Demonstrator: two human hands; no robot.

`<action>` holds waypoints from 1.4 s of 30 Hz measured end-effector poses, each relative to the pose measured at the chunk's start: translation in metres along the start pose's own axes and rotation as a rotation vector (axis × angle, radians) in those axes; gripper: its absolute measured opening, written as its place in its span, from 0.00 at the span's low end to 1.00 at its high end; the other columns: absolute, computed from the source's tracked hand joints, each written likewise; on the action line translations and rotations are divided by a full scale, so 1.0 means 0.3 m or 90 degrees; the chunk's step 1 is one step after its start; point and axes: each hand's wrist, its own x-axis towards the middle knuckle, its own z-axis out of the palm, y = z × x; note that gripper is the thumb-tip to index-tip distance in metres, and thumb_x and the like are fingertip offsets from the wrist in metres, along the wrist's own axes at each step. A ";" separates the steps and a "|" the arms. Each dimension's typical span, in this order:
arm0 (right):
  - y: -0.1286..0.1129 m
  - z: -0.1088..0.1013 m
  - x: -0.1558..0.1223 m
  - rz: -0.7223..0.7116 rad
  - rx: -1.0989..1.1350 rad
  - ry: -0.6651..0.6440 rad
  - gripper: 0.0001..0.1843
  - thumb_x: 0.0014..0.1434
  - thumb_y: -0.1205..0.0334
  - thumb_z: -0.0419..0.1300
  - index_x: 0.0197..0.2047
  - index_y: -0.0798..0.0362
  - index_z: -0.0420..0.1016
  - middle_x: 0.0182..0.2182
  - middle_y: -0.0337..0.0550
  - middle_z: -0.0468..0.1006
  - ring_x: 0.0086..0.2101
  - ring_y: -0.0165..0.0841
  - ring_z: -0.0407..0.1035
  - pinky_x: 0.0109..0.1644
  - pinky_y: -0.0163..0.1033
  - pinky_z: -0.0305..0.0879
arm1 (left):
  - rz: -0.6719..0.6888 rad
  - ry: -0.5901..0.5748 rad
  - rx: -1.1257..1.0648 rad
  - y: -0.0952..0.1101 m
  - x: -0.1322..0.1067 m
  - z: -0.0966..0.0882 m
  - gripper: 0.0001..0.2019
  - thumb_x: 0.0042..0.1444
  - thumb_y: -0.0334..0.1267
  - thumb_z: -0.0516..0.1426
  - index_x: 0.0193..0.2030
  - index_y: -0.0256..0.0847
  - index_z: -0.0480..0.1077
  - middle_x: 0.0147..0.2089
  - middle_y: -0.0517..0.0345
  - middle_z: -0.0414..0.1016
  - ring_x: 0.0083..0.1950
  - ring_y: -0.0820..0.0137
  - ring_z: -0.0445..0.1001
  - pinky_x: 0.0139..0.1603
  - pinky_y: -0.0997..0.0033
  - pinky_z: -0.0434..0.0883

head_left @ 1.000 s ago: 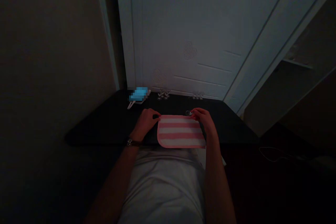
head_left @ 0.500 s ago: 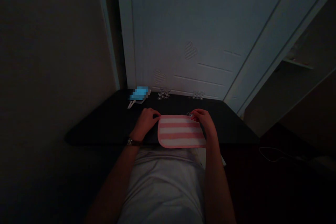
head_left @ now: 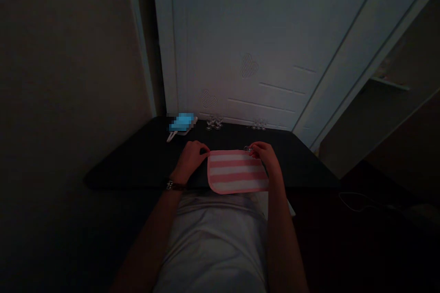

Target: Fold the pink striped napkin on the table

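Observation:
A pink-and-white striped cloth (head_left: 237,170) with rounded corners hangs over the front edge of the black table. At its upper left corner my left hand (head_left: 193,155) is closed, pinching the border between thumb and forefinger. My right hand (head_left: 264,152) is closed on a small shiny metal ring clip (head_left: 247,149) at the cloth's top edge, toward the right. The fingers partly cover the clip, so I cannot tell whether its jaws grip the fabric. The cloth's right side is hidden behind my right hand and forearm.
Along the back of the black table (head_left: 137,165) lie a left cluster of metal clips (head_left: 215,122) and a right cluster (head_left: 259,124). A phone with a blurred blue screen (head_left: 182,122) rests on a white stand at back left. Behind rises a white panel (head_left: 220,32).
Hardly anything differs. The right hand and the clip have shifted very slightly left, and the cloth's lower edge has moved a little. The left hand keeps its pinch.

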 end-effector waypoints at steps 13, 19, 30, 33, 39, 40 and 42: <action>-0.123 0.280 -0.014 -0.047 0.066 -0.161 0.08 0.50 0.62 0.53 0.30 0.54 0.73 0.20 0.37 0.72 0.21 0.25 0.65 0.26 0.29 0.60 | 0.016 0.002 0.025 0.004 -0.004 -0.002 0.07 0.51 0.37 0.56 0.34 0.42 0.75 0.39 0.53 0.76 0.44 0.62 0.70 0.48 0.65 0.63; -0.117 0.335 -0.021 -0.046 0.046 -0.171 0.08 0.51 0.65 0.52 0.29 0.54 0.73 0.19 0.36 0.72 0.20 0.24 0.64 0.26 0.29 0.60 | 0.009 0.009 0.013 -0.005 0.000 0.003 0.07 0.49 0.37 0.57 0.34 0.42 0.75 0.39 0.53 0.76 0.44 0.62 0.70 0.48 0.65 0.63; -0.114 0.294 -0.017 -0.043 -0.001 -0.135 0.09 0.50 0.64 0.52 0.27 0.53 0.74 0.17 0.36 0.70 0.20 0.25 0.64 0.25 0.30 0.60 | 0.017 0.027 0.015 0.000 -0.007 0.003 0.07 0.50 0.37 0.56 0.33 0.41 0.74 0.38 0.53 0.75 0.43 0.62 0.70 0.46 0.65 0.64; -0.098 0.246 -0.005 -0.026 -0.022 -0.094 0.09 0.49 0.64 0.53 0.27 0.54 0.74 0.17 0.37 0.71 0.19 0.26 0.64 0.25 0.30 0.59 | 0.014 0.026 0.005 -0.003 -0.008 0.004 0.06 0.50 0.36 0.56 0.33 0.41 0.75 0.38 0.53 0.75 0.43 0.62 0.70 0.46 0.65 0.64; -0.060 0.138 0.006 -0.005 -0.035 -0.057 0.10 0.48 0.62 0.53 0.27 0.55 0.74 0.17 0.38 0.71 0.19 0.26 0.64 0.24 0.30 0.58 | 0.014 0.015 0.001 -0.006 -0.004 0.004 0.07 0.50 0.36 0.56 0.33 0.41 0.75 0.37 0.53 0.76 0.42 0.62 0.71 0.46 0.65 0.65; -0.056 0.124 0.004 -0.006 -0.034 -0.050 0.10 0.48 0.62 0.53 0.27 0.55 0.74 0.17 0.38 0.71 0.19 0.26 0.63 0.24 0.30 0.58 | 0.012 0.013 0.001 -0.006 -0.004 0.003 0.07 0.50 0.36 0.56 0.33 0.41 0.75 0.37 0.53 0.76 0.42 0.62 0.71 0.46 0.65 0.65; -0.051 0.098 0.000 -0.004 -0.034 -0.029 0.10 0.47 0.62 0.53 0.27 0.56 0.74 0.17 0.39 0.71 0.20 0.26 0.63 0.24 0.31 0.58 | 0.010 0.013 0.003 -0.005 -0.004 0.004 0.06 0.50 0.36 0.56 0.33 0.41 0.75 0.37 0.53 0.76 0.43 0.62 0.71 0.46 0.66 0.65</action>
